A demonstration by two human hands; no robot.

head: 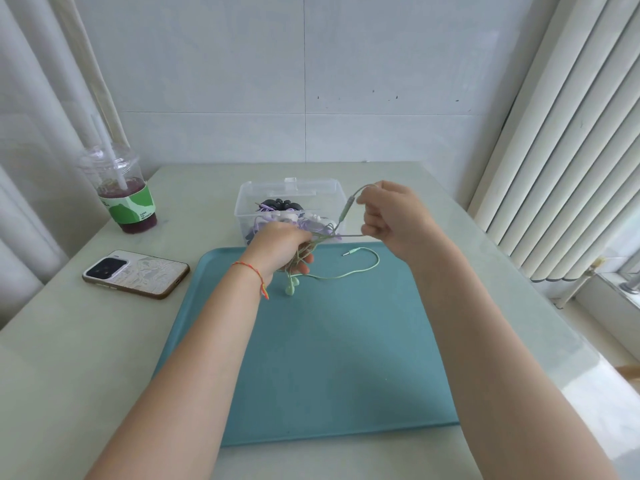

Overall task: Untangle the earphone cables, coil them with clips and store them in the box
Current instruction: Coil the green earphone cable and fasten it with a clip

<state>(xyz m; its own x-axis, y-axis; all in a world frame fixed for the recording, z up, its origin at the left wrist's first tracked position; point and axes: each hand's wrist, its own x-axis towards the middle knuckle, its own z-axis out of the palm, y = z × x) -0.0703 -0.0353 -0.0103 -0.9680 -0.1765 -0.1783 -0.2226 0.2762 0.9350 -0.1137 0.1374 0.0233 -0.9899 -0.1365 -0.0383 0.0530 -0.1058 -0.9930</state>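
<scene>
My left hand point(282, 249) is closed around a bunch of pale green earphone cable point(349, 271), with two earbuds point(291, 285) dangling below it over the teal tray point(311, 358). My right hand point(391, 216) pinches a loop of the same cable higher up, near its inline remote point(347, 207). The cable's loose end curves across the tray to its jack plug point(349, 252). Behind my hands stands a clear plastic box point(249, 202) holding purple cables and dark clips point(280, 205).
A phone point(135, 274) lies face down left of the tray. At the back left of the pale table stands a plastic cup point(121, 192) with a purple drink and a straw. Vertical blinds hang at the right, a tiled wall behind.
</scene>
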